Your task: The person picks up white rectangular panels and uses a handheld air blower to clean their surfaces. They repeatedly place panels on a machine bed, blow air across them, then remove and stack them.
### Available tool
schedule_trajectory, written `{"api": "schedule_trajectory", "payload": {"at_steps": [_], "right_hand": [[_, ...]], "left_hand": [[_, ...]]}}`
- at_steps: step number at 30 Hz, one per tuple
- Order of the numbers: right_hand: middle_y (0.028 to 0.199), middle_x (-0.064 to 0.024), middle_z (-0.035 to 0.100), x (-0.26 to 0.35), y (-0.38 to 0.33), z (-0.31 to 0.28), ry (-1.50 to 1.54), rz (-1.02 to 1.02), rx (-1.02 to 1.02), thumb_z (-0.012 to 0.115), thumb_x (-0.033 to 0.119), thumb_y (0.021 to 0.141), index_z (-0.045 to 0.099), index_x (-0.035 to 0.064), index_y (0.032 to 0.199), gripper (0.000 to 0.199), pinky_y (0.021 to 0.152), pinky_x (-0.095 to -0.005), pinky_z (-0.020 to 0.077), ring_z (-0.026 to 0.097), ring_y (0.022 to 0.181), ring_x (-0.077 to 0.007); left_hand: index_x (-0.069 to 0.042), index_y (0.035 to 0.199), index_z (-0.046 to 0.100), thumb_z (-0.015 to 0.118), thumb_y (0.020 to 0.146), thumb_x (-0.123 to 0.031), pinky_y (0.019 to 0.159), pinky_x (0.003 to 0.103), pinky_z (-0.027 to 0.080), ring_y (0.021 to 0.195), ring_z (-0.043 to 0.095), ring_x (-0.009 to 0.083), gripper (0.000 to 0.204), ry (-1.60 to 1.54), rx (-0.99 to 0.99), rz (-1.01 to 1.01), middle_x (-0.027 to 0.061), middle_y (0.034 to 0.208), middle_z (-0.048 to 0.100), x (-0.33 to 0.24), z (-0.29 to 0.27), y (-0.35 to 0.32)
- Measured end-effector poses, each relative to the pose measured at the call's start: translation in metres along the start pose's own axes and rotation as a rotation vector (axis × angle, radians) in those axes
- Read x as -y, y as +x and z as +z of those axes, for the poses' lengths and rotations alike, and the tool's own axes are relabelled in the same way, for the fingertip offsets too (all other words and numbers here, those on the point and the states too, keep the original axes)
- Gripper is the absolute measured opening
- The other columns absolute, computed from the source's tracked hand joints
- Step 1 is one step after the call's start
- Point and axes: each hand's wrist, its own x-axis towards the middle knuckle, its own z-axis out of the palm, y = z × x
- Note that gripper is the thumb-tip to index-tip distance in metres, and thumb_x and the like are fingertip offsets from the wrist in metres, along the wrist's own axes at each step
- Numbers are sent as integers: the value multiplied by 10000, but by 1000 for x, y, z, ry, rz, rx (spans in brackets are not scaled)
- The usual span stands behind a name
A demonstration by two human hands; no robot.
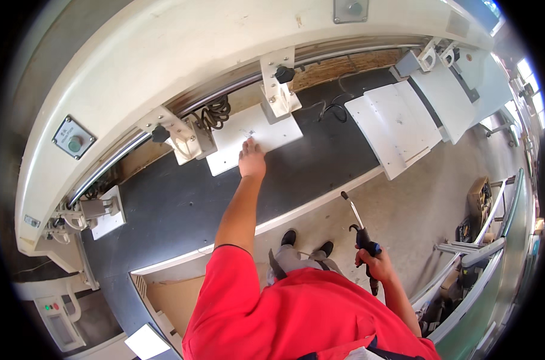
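Note:
My left hand (252,161) reaches over a white plate (272,141) fixed on the black bench of a large cream machine. Its fingers are bunched together at a small shiny bit on the plate. What they pinch, if anything, is too small to make out. Off the front of the bench, my right hand (374,264) is wrapped round the black and blue handle of an air blow gun (368,245). The gun's thin metal nozzle with a dark tip points up and away toward the bench edge.
White brackets with black knobs (284,74) hang from a rail above the plate. Coiled black cable (216,114) lies beside them. More white panels (392,123) rest on the right. A green button (75,143) sits on the machine's cover. A metal rack (485,246) stands at right.

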Motion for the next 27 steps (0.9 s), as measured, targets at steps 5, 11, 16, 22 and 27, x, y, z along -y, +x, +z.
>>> {"api": "schedule_trajectory", "payload": {"at_steps": [5, 11, 16, 22, 27], "right_hand": [[768, -48, 631, 23, 1, 0, 248, -15, -56, 532, 184, 954, 569, -16, 1072, 235, 732, -305, 492, 606, 745, -148], [765, -8, 612, 138, 32, -23, 56, -246, -325, 611, 312, 922, 650, 27, 981, 293, 486, -231, 466, 562, 582, -73], [694, 20, 571, 258, 51, -10, -85, -433, -421, 623, 336, 914, 673, 22, 963, 321, 453, -233, 435, 518, 520, -68], [607, 34, 468, 296, 86, -13, -178, -414, -504, 634, 362, 908, 696, 32, 940, 338, 412, -236, 393, 470, 479, -60], [647, 23, 492, 264, 72, -37, 22, -390, -470, 593, 336, 933, 670, 27, 1008, 327, 418, -221, 419, 456, 507, -54]], "left_hand": [[-34, 1121, 593, 618, 860, -198, 974, 393, 459, 1280, 426, 294, 309, 0, 33, 8, 123, 1373, 444, 3, -1, 4], [-6, 963, 636, 603, 790, -96, 872, 375, 517, 1223, 457, 299, 197, -5, 35, 111, 138, 1329, 452, 24, 0, 3], [-4, 910, 661, 611, 762, -71, 806, 370, 566, 1232, 474, 289, 171, 30, 61, 79, 137, 1308, 492, 29, -4, 4], [40, 863, 663, 587, 753, -102, 778, 381, 557, 1122, 526, 354, 195, 88, 120, 122, 209, 1162, 523, 17, 0, 7], [55, 895, 668, 586, 752, -95, 779, 393, 542, 1111, 541, 381, 222, 72, 83, 137, 244, 1193, 536, 21, 1, 4]]}}
